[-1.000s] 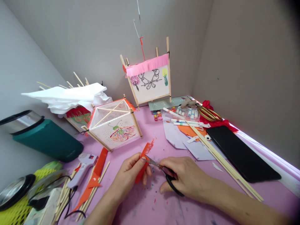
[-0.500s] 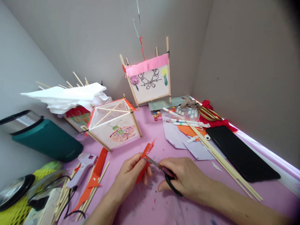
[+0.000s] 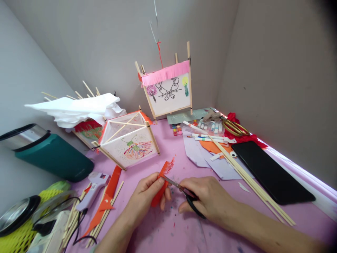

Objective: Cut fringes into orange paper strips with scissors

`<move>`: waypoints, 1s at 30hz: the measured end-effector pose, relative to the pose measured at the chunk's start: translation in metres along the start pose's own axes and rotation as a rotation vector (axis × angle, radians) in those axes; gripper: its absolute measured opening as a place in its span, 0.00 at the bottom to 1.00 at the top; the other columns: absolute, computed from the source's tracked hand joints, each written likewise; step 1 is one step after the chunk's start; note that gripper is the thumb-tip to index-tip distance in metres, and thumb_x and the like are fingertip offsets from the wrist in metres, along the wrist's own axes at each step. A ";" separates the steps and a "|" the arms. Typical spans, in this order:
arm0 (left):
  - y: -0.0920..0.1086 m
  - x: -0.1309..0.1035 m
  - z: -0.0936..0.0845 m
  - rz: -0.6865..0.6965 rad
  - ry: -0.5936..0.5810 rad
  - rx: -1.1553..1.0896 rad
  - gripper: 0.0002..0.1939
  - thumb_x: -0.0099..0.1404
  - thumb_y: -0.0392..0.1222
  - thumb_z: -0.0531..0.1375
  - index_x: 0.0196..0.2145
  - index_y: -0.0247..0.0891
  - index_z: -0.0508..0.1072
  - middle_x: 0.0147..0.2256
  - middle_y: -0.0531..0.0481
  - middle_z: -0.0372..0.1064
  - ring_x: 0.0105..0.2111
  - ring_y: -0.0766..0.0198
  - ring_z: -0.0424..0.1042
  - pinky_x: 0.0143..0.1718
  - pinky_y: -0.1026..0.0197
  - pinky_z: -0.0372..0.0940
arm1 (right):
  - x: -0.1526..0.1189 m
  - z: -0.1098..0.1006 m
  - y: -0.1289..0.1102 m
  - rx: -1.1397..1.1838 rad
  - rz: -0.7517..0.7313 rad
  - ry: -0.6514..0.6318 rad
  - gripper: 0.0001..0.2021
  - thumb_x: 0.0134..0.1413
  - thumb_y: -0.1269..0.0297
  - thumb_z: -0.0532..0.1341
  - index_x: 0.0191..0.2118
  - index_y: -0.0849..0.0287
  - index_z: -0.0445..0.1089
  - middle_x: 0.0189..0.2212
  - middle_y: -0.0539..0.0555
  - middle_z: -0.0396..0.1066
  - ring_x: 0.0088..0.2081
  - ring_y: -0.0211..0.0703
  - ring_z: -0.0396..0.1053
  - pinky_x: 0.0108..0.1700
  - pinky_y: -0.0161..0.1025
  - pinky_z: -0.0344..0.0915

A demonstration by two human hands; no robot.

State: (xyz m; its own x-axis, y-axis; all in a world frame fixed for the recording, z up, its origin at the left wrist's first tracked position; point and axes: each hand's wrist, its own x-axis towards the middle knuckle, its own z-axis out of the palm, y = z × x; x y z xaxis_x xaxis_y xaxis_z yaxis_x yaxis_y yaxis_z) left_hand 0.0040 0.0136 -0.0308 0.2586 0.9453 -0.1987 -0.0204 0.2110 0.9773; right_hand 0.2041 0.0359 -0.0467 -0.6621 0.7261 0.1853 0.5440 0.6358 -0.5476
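Note:
My left hand pinches a strip of red-orange paper between thumb and fingers. The strip's upper right edge is cut into a fine fringe. In my right hand are scissors with black handles, fingers through the loops. Their blades lie across the paper just beside my left thumb, and the tips are partly hidden there. Beyond my hands stands a stick-framed paper lantern with a butterfly drawing. Another lantern, with a pink fringe and a bird drawing, hangs from a hook on a red cord.
At left are a teal tumbler, a glue gun with its cord, red paper offcuts and wooden sticks. On the right lie more sticks, a black phone-like slab, markers and gold-handled scissors.
The scissor blades have closed somewhat, their handles drawing nearer each other. The strip's lower end has shifted slightly left. Both hands stay in nearly the same place.

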 end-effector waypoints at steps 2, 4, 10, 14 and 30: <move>0.000 0.000 0.000 0.000 -0.007 -0.012 0.13 0.64 0.47 0.55 0.29 0.34 0.66 0.23 0.50 0.71 0.15 0.71 0.64 0.19 0.68 0.56 | 0.000 0.001 0.000 -0.004 -0.007 0.006 0.19 0.50 0.45 0.61 0.35 0.58 0.70 0.24 0.49 0.70 0.25 0.38 0.65 0.28 0.33 0.52; 0.000 -0.001 -0.001 0.001 -0.015 -0.021 0.12 0.64 0.47 0.55 0.30 0.34 0.67 0.22 0.50 0.71 0.15 0.70 0.64 0.19 0.68 0.56 | -0.001 0.002 0.001 0.001 -0.019 0.012 0.19 0.50 0.46 0.60 0.35 0.58 0.70 0.24 0.49 0.70 0.24 0.37 0.65 0.27 0.33 0.52; 0.000 -0.001 -0.001 -0.008 -0.031 -0.045 0.12 0.64 0.46 0.54 0.31 0.34 0.68 0.21 0.51 0.70 0.15 0.71 0.64 0.20 0.68 0.57 | -0.002 0.003 0.004 0.009 -0.039 0.031 0.18 0.51 0.46 0.60 0.34 0.58 0.70 0.24 0.49 0.71 0.24 0.36 0.64 0.27 0.33 0.51; 0.000 -0.001 -0.001 -0.007 -0.041 -0.033 0.12 0.64 0.46 0.54 0.30 0.34 0.68 0.22 0.51 0.70 0.15 0.71 0.63 0.19 0.68 0.55 | -0.001 0.000 0.002 0.018 -0.036 0.035 0.18 0.49 0.46 0.62 0.34 0.58 0.69 0.24 0.48 0.71 0.24 0.36 0.64 0.27 0.32 0.50; -0.003 0.001 0.002 -0.035 -0.069 -0.032 0.14 0.61 0.49 0.57 0.30 0.33 0.69 0.19 0.50 0.70 0.14 0.70 0.63 0.18 0.67 0.54 | -0.001 0.002 -0.002 0.047 -0.017 0.014 0.21 0.48 0.41 0.60 0.30 0.58 0.66 0.23 0.47 0.67 0.24 0.36 0.61 0.27 0.32 0.51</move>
State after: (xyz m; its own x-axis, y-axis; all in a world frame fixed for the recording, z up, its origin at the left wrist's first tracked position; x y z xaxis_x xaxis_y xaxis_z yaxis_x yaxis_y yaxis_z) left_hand 0.0059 0.0129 -0.0342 0.3259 0.9180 -0.2262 -0.0405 0.2525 0.9667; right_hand 0.2027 0.0329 -0.0473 -0.6635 0.7192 0.2063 0.5075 0.6352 -0.5821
